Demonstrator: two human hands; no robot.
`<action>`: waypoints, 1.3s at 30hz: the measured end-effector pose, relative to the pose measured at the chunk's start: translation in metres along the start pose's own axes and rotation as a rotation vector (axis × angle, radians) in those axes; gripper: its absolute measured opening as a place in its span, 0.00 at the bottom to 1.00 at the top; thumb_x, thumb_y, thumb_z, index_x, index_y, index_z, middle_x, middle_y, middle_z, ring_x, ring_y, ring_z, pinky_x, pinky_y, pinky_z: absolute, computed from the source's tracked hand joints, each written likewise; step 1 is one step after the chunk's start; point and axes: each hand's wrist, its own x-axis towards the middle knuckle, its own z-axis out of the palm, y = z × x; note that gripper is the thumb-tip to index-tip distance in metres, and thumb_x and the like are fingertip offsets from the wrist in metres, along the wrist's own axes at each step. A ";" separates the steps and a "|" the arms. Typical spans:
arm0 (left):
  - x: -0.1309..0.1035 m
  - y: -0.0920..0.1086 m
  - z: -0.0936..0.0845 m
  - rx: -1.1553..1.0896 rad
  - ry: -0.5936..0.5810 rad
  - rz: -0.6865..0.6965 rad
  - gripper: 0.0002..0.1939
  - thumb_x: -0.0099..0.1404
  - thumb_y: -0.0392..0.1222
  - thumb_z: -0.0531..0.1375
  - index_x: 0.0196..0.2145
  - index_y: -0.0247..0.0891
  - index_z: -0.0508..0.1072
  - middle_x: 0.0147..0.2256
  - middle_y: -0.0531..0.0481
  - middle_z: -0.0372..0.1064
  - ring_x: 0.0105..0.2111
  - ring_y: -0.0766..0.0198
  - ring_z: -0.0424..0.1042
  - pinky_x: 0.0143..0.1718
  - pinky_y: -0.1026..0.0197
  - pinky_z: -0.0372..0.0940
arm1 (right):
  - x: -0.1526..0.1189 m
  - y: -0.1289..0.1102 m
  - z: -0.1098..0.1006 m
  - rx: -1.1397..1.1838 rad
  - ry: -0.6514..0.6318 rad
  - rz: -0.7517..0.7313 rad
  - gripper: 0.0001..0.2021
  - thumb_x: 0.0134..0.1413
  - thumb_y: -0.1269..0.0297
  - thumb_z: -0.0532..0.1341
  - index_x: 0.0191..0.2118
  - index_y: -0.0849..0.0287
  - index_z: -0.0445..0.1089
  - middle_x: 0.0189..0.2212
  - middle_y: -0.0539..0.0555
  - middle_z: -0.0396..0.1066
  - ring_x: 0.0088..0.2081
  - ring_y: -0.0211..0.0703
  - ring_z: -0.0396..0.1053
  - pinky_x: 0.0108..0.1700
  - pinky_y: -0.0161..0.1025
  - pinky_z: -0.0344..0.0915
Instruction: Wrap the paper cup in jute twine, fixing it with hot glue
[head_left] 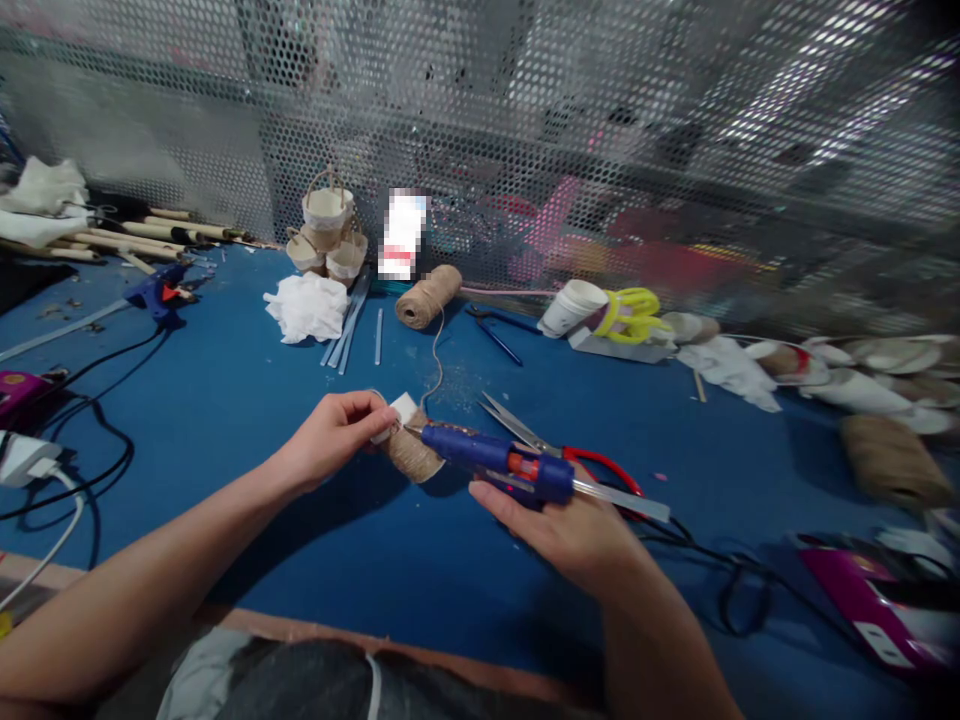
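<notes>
My left hand is closed, pinching the white end of a small twine-wrapped cup that lies tilted above the table. In my right hand is a blue glue gun, its nozzle at the twine on the cup. A clear glue stick sticks out of the gun's back. A strand of jute twine runs from the cup to a twine spool lying on its side. Scissors with red handles lie partly hidden behind the gun.
At the back stand small twine-wrapped baskets, a phone, white cloth and glue sticks. Pliers and a white cup lie further right. A second blue glue gun is at left; cords cross both sides.
</notes>
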 end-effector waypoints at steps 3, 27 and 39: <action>0.000 -0.001 0.000 0.030 0.027 0.040 0.12 0.56 0.43 0.58 0.19 0.33 0.65 0.20 0.56 0.58 0.21 0.73 0.54 0.24 0.67 0.51 | 0.002 -0.007 0.001 0.014 -0.002 0.031 0.15 0.45 0.49 0.57 0.27 0.56 0.71 0.29 0.56 0.75 0.35 0.52 0.72 0.40 0.46 0.69; -0.003 -0.001 0.003 0.113 0.056 0.061 0.13 0.56 0.45 0.57 0.20 0.34 0.65 0.20 0.56 0.57 0.22 0.71 0.54 0.24 0.66 0.51 | 0.003 -0.007 0.001 0.027 0.014 0.053 0.15 0.44 0.50 0.58 0.28 0.57 0.72 0.31 0.57 0.75 0.38 0.54 0.72 0.44 0.50 0.67; -0.003 0.000 0.003 0.089 0.037 0.068 0.13 0.56 0.45 0.57 0.20 0.34 0.64 0.20 0.56 0.56 0.22 0.71 0.54 0.25 0.66 0.50 | 0.002 -0.009 0.003 -0.012 -0.025 0.032 0.14 0.45 0.52 0.57 0.29 0.57 0.71 0.30 0.56 0.74 0.36 0.53 0.72 0.41 0.47 0.68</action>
